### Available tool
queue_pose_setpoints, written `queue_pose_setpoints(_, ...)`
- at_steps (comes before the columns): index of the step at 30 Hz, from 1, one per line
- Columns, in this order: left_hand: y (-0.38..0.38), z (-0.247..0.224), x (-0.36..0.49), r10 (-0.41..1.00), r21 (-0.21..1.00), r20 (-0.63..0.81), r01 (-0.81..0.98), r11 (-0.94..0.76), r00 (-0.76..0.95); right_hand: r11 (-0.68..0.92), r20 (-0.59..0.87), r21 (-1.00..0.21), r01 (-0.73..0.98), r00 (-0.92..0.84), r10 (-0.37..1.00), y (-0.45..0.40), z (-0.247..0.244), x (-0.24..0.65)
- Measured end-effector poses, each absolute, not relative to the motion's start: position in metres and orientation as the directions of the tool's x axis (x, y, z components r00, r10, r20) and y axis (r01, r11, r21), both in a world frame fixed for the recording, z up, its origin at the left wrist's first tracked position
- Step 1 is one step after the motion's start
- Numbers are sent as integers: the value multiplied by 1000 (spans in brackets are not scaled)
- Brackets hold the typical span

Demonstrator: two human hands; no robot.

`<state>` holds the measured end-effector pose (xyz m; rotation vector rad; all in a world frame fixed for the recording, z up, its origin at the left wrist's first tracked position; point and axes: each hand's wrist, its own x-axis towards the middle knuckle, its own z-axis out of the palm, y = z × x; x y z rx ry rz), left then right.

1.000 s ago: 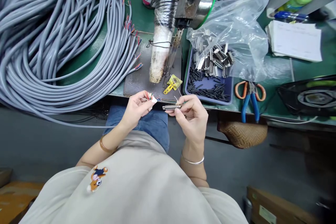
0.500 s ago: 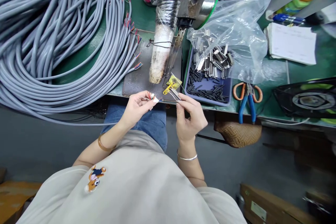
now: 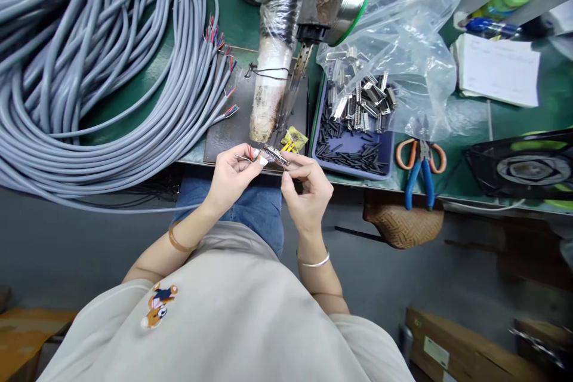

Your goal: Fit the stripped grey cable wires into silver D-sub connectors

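My left hand (image 3: 233, 176) is closed on the stripped end of a grey cable, its thin coloured wires (image 3: 251, 154) fanning out by white-covered fingertips. Between thumb and fingers, my right hand (image 3: 308, 188) pinches a metal multi-pin connector (image 3: 276, 155), which lies right beside the wires; I cannot tell whether they touch. Just behind the connector is a yellow tool (image 3: 290, 144) on a yellow pad (image 3: 296, 136). Above both hands a soldering iron (image 3: 295, 83) points down in its stand, near a solder spool (image 3: 353, 9).
Grey cables (image 3: 147, 155) with bared ends cover the left. A wrapped fume hose (image 3: 268, 89) hangs over a dark plate (image 3: 224, 131). To the right are a blue tray (image 3: 353, 167) of connectors and black sleeves, a plastic bag (image 3: 421, 42), cutters (image 3: 421, 170), a paper stack (image 3: 496, 71) and a fan (image 3: 528, 167).
My right hand has moved left, bringing the connector away from the yellow tool and up to the wires. My left hand keeps its grip on the cable end.
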<state>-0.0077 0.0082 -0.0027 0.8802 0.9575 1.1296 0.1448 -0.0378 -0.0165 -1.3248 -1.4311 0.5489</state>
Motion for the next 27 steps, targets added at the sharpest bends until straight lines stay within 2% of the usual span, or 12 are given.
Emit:
queue_pose_setpoints(13,13,3,-5,985,950,-127,-272,154,116,356,452,-835,420,156,878,-29,-10,151)
queue_pose_setpoints(27,16,-2,-4,994,964,-23,-261,50,106,450,549,-773,447,117,828,-22,-9,155)
